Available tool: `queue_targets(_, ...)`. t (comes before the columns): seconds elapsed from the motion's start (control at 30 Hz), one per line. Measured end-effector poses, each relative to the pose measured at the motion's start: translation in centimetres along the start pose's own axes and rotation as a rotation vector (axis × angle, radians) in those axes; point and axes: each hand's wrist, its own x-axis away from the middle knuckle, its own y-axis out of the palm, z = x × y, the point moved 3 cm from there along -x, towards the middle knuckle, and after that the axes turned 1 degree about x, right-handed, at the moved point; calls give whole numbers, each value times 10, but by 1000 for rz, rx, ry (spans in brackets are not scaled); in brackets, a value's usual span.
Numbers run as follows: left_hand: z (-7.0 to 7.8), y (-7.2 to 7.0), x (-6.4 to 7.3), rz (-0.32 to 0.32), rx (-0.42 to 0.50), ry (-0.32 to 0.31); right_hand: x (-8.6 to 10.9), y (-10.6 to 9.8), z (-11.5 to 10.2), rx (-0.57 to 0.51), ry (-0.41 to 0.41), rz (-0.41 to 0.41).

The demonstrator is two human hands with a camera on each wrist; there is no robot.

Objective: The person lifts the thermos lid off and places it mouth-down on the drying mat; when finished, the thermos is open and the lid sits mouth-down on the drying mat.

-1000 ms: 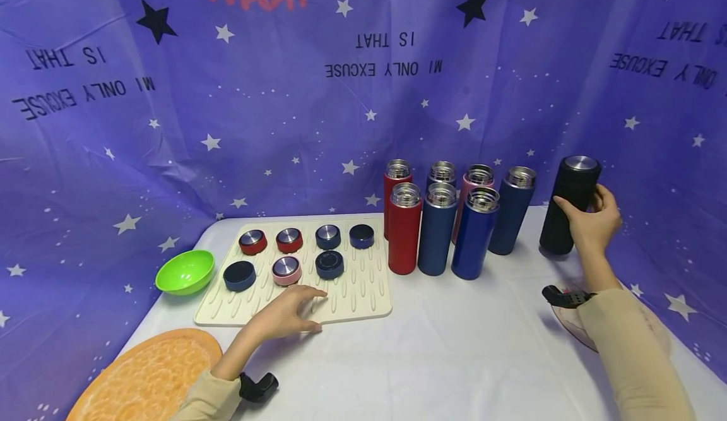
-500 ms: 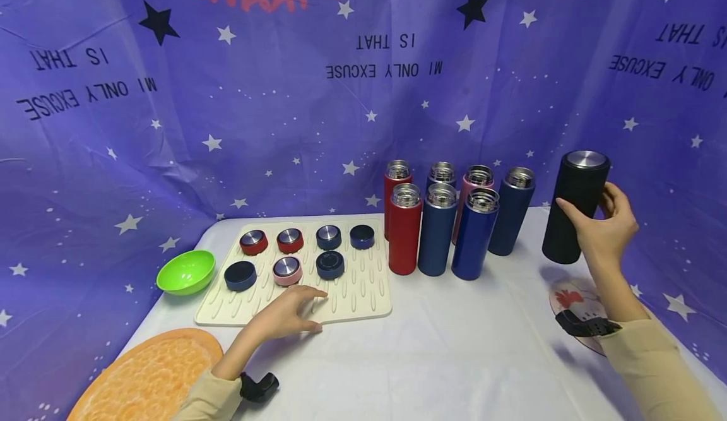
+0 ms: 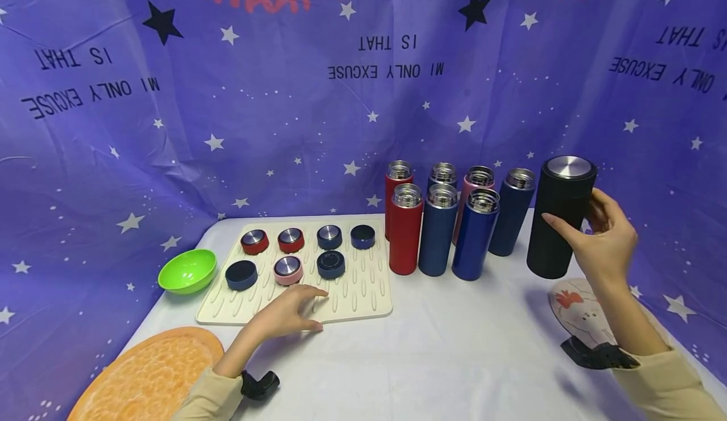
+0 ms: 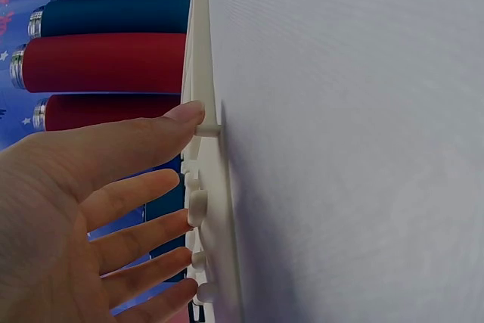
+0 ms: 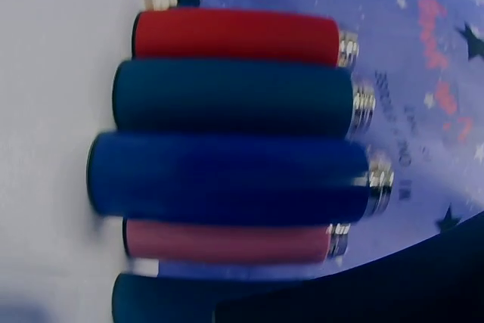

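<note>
Gripping right hand [image 3: 604,244], black flask [image 3: 559,219] now nearer, lower.

Head view faces the table frontally; both close, sideways-turned wrist views share the flasks [image 3: 437,231].

My right hand [image 3: 604,244] grips a tall matte black flask [image 3: 559,219] with its steel-topped lid on. It tilts slightly, top toward one o'clock, lifted clear of the white table, at three o'clock from the cluster of open flasks.
</note>
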Motion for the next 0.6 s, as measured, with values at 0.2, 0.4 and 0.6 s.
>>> queue_targets(0.2,1,-2,1,-5,9,5,18,10,-16,-3,-67,-64)
queue_targets(0.4,3,-3,-1,-54,1,0,40,24,-30,-59,-120,-177)
queue_targets(0.6,9,-11,-3,-118,-27,16,61,42,-40,-98,-110,-297)
